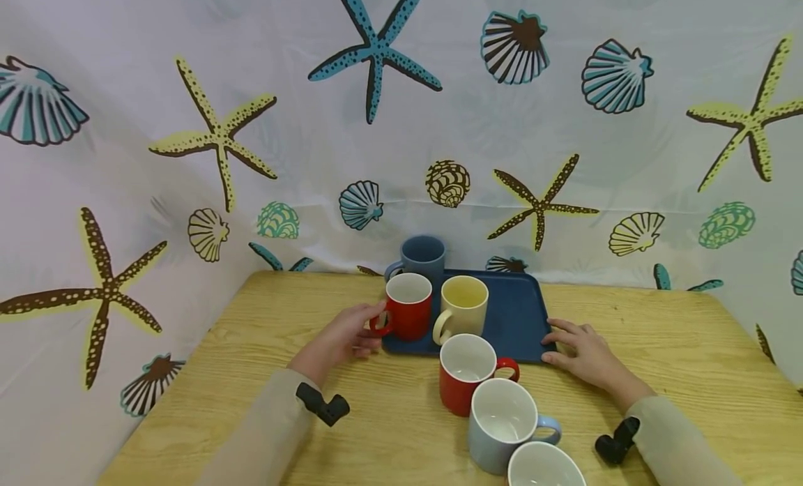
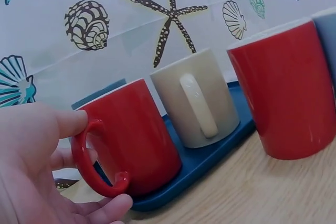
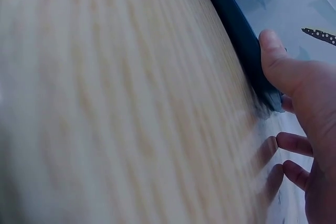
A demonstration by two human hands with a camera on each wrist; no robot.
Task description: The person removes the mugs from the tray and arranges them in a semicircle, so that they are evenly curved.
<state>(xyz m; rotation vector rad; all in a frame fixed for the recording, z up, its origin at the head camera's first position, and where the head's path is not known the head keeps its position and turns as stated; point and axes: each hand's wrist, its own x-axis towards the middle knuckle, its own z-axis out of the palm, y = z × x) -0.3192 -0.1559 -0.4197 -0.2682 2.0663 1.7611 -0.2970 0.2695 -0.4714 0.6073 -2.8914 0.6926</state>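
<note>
Mug at the lower edge (image 1: 546,468) of the head view, partly cut off, stands nearest, between the left grip (image 1: 346,336) and the right grip (image 1: 583,353) but well toward the person from both. Just beyond it is the light blue mug (image 1: 498,434), its handle pointing toward the right grip's side. Next comes the front red mug (image 1: 461,381), right of the left grip and nearer the person, upright on the table (image 1: 659,360); whether these three touch, I cannot tell.

The right grip has its fingers spread apart, the thumb and fingertips touching the right edge of the dark blue tray (image 1: 511,312). The left grip is clamped lightly on the handle of the handled red mug (image 1: 408,312), thumb at the handle's top and a finger showing through its loop. That mug stands upright on the tray, directly right of the left grip.

Farther right from the left grip, beside the handled red mug, the cream mug (image 1: 464,312) stands on the tray, its handle turned toward the person. Behind the handled red mug, beyond the left grip, is the blue mug (image 1: 423,256), base hidden. Past everything hangs the shell-and-starfish cloth (image 1: 464,123).
</note>
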